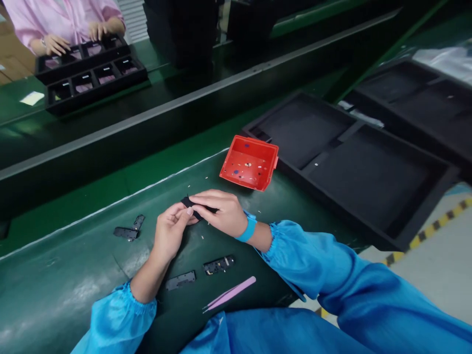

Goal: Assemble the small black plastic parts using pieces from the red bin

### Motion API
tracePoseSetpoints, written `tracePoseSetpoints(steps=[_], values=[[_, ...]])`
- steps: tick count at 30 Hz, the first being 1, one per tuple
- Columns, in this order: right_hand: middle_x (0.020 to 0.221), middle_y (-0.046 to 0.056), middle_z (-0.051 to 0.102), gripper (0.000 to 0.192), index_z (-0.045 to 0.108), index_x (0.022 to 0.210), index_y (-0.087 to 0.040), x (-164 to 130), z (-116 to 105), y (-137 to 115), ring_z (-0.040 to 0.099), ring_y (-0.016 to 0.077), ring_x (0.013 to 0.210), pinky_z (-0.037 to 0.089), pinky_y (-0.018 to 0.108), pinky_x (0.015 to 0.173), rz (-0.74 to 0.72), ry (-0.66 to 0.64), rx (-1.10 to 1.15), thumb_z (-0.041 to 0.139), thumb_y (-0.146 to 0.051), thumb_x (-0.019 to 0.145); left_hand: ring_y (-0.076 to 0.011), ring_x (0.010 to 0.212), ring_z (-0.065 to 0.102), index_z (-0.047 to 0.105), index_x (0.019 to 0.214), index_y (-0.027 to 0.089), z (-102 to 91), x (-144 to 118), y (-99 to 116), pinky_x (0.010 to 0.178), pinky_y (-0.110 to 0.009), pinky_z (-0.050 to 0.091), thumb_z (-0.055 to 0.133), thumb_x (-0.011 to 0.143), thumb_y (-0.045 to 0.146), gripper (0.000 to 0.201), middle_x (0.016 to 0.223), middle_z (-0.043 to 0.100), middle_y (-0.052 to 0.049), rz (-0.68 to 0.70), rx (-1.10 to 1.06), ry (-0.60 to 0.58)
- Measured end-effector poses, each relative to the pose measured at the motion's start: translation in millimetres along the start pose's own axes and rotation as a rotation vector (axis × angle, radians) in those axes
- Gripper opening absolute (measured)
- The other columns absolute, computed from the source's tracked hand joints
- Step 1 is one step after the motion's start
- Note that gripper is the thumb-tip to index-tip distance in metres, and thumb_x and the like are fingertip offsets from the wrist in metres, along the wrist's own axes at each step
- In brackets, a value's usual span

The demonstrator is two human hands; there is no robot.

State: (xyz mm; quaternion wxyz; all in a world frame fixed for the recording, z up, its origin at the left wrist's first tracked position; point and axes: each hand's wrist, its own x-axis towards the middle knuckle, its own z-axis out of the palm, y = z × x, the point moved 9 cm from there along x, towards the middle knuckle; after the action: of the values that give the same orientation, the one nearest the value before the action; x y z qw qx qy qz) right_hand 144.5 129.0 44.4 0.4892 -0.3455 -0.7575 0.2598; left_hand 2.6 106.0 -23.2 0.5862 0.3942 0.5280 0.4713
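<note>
Black part (188,202) sits pinched between both hands (223,214).

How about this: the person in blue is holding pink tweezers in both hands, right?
Not quite: the head view shows the left hand and right hand holding a black part; the pink tweezers lie on the green table.

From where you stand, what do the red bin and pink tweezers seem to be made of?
The red bin: probably moulded plastic, its smooth walls faintly glossy. The pink tweezers: likely metal with a matte pink coating, since their ends look grey.
</note>
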Motion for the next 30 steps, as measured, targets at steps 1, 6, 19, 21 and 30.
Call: tracePoseSetpoints(steps=[1, 6, 19, 21, 30], values=[[0.107, 0.006, 0.077, 0.02, 0.077, 0.109, -0.022, -1, -1, 0, 0.074, 0.0179, 0.095, 0.063, 0.035, 0.087, 0.01, 0.007, 0.0, 0.063, -0.021, 0.095, -0.0126, 0.07, 0.07, 0.073, 0.089, 0.018, 1.8, -1, 1, 0.076, -0.028, 0.063, 0.079, 0.08, 0.042, 0.026, 0.08, 0.073, 0.001, 0.012, 0.02, -0.009], [0.105, 0.006, 0.077, 0.018, 0.076, 0.107, -0.021, -1, -4, -6, 0.074, 0.0153, 0.09, 0.065, 0.028, 0.08, -0.019, 0.002, -0.068, 0.062, -0.021, 0.096, -0.0161, 0.074, 0.071, 0.076, 0.105, 0.02, 5.0, -7, 5, 0.076, -0.03, 0.062, 0.073, 0.085, 0.039, 0.028, 0.086, 0.077, -0.002, 0.099, 0.141, -0.012], [0.113, 0.009, 0.066, 0.033, 0.064, 0.127, -0.019, 5, 6, -2, 0.065, 0.0152, 0.089, 0.06, 0.029, 0.074, 0.034, -0.273, 0.175, 0.058, -0.022, 0.095, -0.019, 0.081, 0.066, 0.072, 0.108, 0.022, 1.9, -13, 15, 0.078, -0.029, 0.054, 0.064, 0.092, 0.041, 0.026, 0.092, 0.072, -0.004, 0.172, 0.225, 0.019], [0.112, 0.008, 0.063, 0.037, 0.06, 0.133, -0.021, 5, 10, 12, 0.061, 0.012, 0.079, 0.058, 0.027, 0.069, 0.181, -0.309, 0.339, 0.055, -0.026, 0.097, -0.0158, 0.07, 0.061, 0.069, 0.108, 0.021, 12.3, -11, 10, 0.07, -0.027, 0.052, 0.062, 0.094, 0.043, 0.028, 0.08, 0.065, -0.002, 0.073, -0.006, -0.108], [0.081, 0.001, 0.058, 0.027, 0.062, 0.09, -0.016, -2, 29, 41, 0.055, 0.0093, 0.065, 0.049, 0.024, 0.061, 0.442, -0.303, 0.55, 0.063, -0.043, 0.094, -0.0158, 0.075, 0.064, 0.068, 0.095, 0.014, 18.7, -12, 1, 0.076, -0.028, 0.055, 0.061, 0.094, 0.049, 0.036, 0.08, 0.068, -0.006, -0.045, -0.104, -0.2]])
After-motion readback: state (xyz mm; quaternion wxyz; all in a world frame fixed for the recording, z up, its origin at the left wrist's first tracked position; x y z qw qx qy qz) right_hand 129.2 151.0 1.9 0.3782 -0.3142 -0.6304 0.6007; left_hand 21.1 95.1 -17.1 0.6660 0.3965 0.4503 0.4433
